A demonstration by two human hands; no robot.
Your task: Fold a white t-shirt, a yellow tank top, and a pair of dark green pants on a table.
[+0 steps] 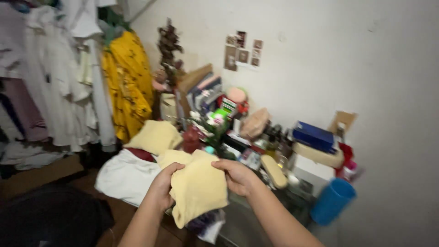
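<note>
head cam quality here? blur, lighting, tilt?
Head view: motion blur throughout, so the desk clutter and hanging clothes smear; dim, warm indoor light, dark lower-left corner, no glare; frame tilted; left hand and right hand on the yellow cloth are soft but readable.

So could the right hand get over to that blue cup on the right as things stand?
Probably yes. The blue cup stands low to the right of the right hand, with open space between them. But that hand grips the pale yellow cloth together with the left hand, so it must let go first.
</note>
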